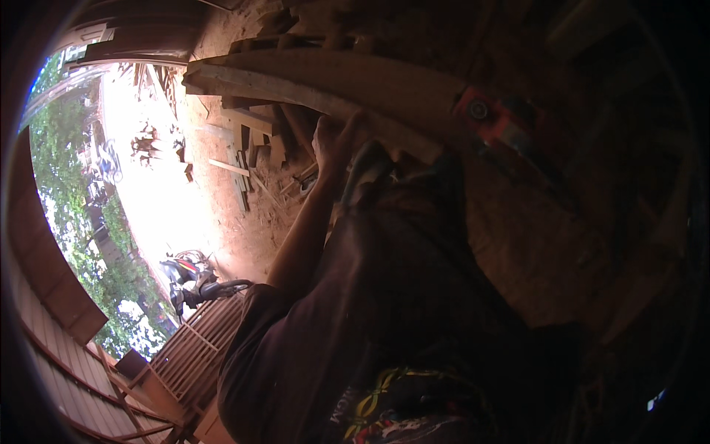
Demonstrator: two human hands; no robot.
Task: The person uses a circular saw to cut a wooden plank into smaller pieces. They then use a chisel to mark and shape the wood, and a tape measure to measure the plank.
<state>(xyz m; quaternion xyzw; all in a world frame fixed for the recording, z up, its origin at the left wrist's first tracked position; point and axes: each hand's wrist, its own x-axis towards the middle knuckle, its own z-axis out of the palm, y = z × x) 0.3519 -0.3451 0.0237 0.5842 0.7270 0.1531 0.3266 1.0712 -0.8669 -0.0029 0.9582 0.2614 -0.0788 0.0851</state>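
My left hand (pixel 334 146) reaches forward to the near edge of a long wooden plank (pixel 285 90). Its fingers appear curled at that edge, though part of the grip is hidden. The plank runs from the far left towards the middle, alongside a wide board (pixel 370 72). At the board's right end sits a red power tool (pixel 501 122) with a round black part; deep shadow hides much of it. My right hand does not show in the dark right side.
Wood offcuts (pixel 255 122) lie on the dirt floor (pixel 251 240) beyond my left hand. A parked motorcycle (pixel 194 281) stands at the left, near a slatted wooden frame (pixel 203 344). Bright ground and trees (pixel 63 148) show outside on the left. My feet (pixel 370 164) are close to the plank.
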